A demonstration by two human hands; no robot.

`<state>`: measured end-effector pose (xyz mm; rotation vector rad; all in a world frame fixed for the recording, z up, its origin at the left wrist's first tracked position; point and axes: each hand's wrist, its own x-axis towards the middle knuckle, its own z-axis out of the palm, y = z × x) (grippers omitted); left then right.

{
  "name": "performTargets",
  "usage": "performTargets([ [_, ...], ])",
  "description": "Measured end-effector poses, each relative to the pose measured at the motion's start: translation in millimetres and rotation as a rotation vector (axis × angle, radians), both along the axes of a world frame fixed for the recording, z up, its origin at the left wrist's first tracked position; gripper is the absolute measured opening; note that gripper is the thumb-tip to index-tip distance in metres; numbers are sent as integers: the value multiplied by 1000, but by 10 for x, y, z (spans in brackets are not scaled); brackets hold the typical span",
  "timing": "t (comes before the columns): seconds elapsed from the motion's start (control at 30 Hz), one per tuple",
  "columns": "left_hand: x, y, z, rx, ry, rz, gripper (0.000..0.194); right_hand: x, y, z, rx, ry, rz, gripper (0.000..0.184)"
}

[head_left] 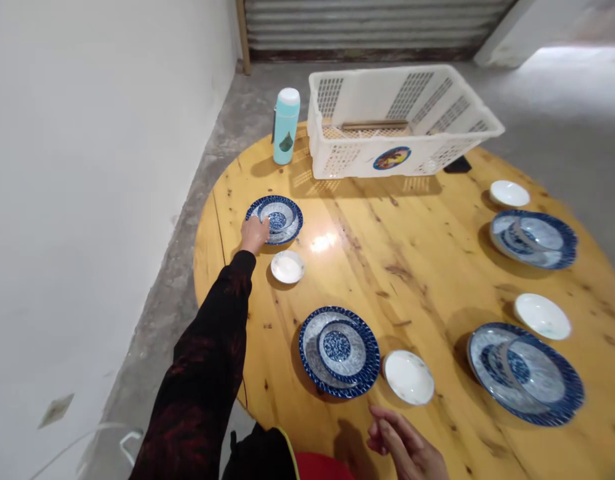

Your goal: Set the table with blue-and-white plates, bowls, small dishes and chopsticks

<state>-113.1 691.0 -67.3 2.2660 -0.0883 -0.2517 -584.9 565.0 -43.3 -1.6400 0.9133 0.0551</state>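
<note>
My left hand point(254, 235) reaches out to the far left of the round wooden table point(417, 267) and rests on the near rim of a blue patterned plate point(274, 219) with a smaller blue bowl stacked in it; the fingers curl on the rim. A small white dish point(287, 267) lies just to the right of that hand. My right hand point(405, 448) hovers low at the table's near edge, fingers loosely bent, holding nothing. Just beyond it are another blue plate and bowl point(339, 351) and a white dish point(408, 377).
Two more blue plate-and-bowl sets point(525, 372) point(533, 238) with white dishes point(541, 315) point(509, 193) sit on the right. A white plastic crate point(402, 120) stands at the back, a teal bottle point(286, 127) to its left. A white wall runs along the left.
</note>
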Motion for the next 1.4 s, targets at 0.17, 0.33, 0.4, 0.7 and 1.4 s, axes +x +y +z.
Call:
performTargets([
  [0.17, 115, -127, -46, 31, 158, 62, 24, 240, 37, 147, -74, -65, 7, 42],
  [0.33, -156, -136, 76, -145, -1, 45, 23, 480, -205, 183, -36, -167, -76, 29],
  [0.4, -480, -73, 274, -216, -83, -50, 28, 591, -324, 193, -56, -225, -110, 26],
  [0.7, -2280, -31, 689, -99, -39, -466, 24, 967, -441, 289, -167, -339, 22, 47],
  [1.4, -2826, -193, 437, 768, -11, -713, 53, 746, -386, -249, -945, 249, 371, 44],
])
